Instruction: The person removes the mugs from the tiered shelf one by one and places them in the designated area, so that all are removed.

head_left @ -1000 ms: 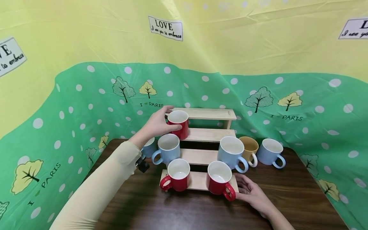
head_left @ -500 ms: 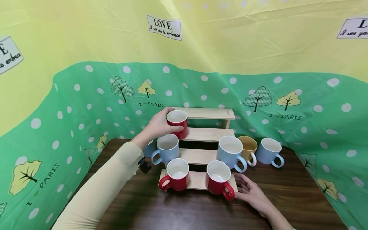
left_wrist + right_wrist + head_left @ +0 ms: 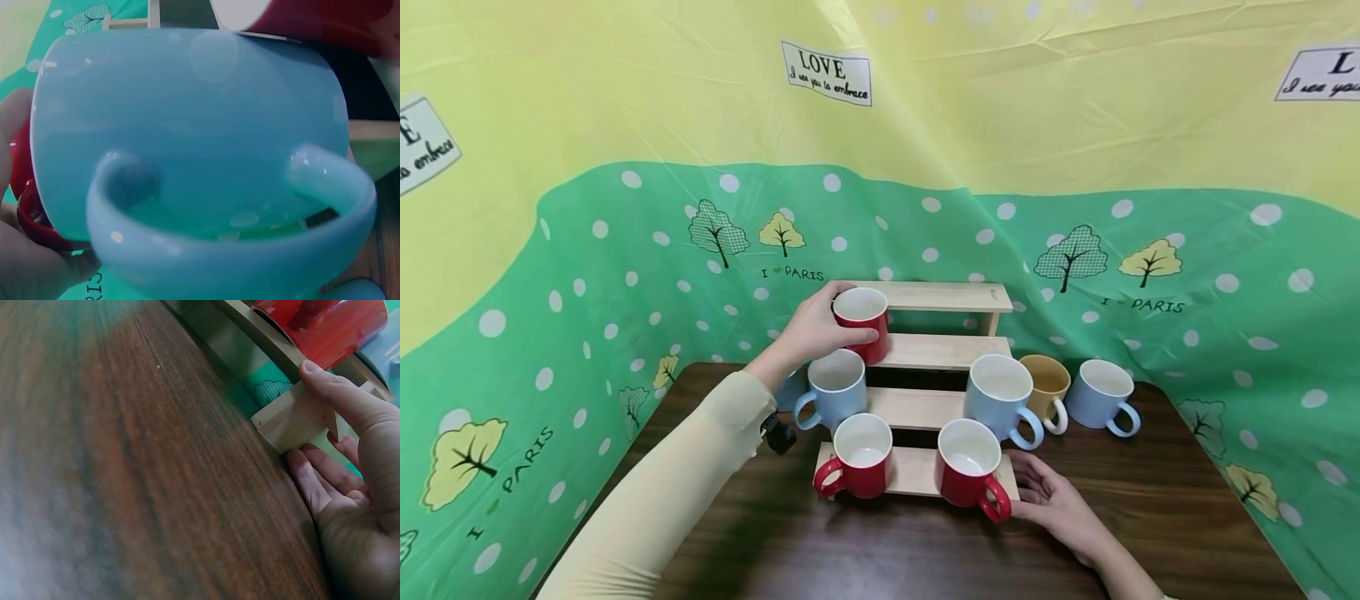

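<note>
In the head view my left hand (image 3: 808, 333) grips a red mug (image 3: 868, 312) at the left end of the second-highest step of a wooden stepped rack (image 3: 917, 408). Its thumb lies across the front of the mug, the other fingers round the far side. My right hand (image 3: 1058, 507) holds the right end of the lowest step; in the right wrist view the thumb is on the wooden end piece (image 3: 294, 422), with fingers beneath. Two red mugs, left (image 3: 872, 471) and right (image 3: 958, 479), stand on that step. A light blue mug (image 3: 187, 112) fills most of the left wrist view.
Light blue mugs, left (image 3: 835, 392) and right (image 3: 992, 400), stand on the second step. A yellow mug (image 3: 1045, 383) and another blue mug (image 3: 1093, 400) sit on the dark wooden table (image 3: 1150, 500) at right. One more blue mug (image 3: 790, 390) is partly hidden behind the left forearm.
The left hand's fingers have drawn in closer around the red mug, which stays at the same spot on the rack. My right hand keeps its hold on the rack's end.
</note>
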